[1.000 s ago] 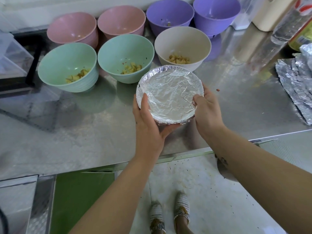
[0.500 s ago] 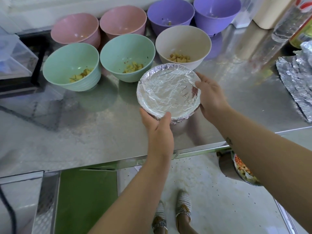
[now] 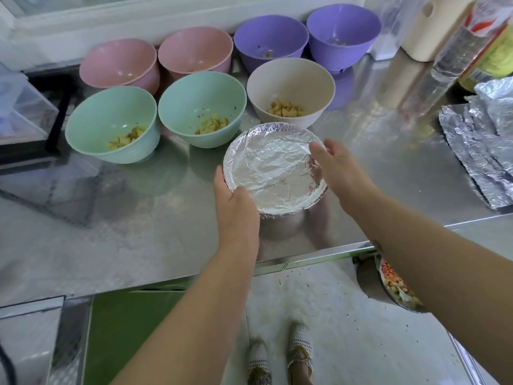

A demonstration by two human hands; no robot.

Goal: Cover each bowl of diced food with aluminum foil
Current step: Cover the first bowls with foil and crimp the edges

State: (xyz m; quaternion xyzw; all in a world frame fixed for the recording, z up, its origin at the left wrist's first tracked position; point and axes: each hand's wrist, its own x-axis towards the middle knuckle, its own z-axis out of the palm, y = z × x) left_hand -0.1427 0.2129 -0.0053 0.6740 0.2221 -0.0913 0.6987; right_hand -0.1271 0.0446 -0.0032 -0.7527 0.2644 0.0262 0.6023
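Observation:
A bowl covered with crumpled aluminum foil is low over the steel counter, near its front edge; I cannot tell if it touches down. My left hand grips its near-left rim, thumb on the foil edge. My right hand lies at the right rim with fingers stretched out, not curled round it. Behind stand uncovered bowls holding diced food: two mint green, one cream, two pink, two purple.
Loose sheets of foil lie at the counter's right end, with a clear bottle and containers behind them. A clear plastic box sits at the far left. Below the counter edge, a metal bowl of mixed diced food is partly hidden by my right arm.
The foil-covered bowl went down and forward toward the counter. My left hand slid from the bowl's side to its near rim. My right hand's fingers loosened and straightened at the right rim.

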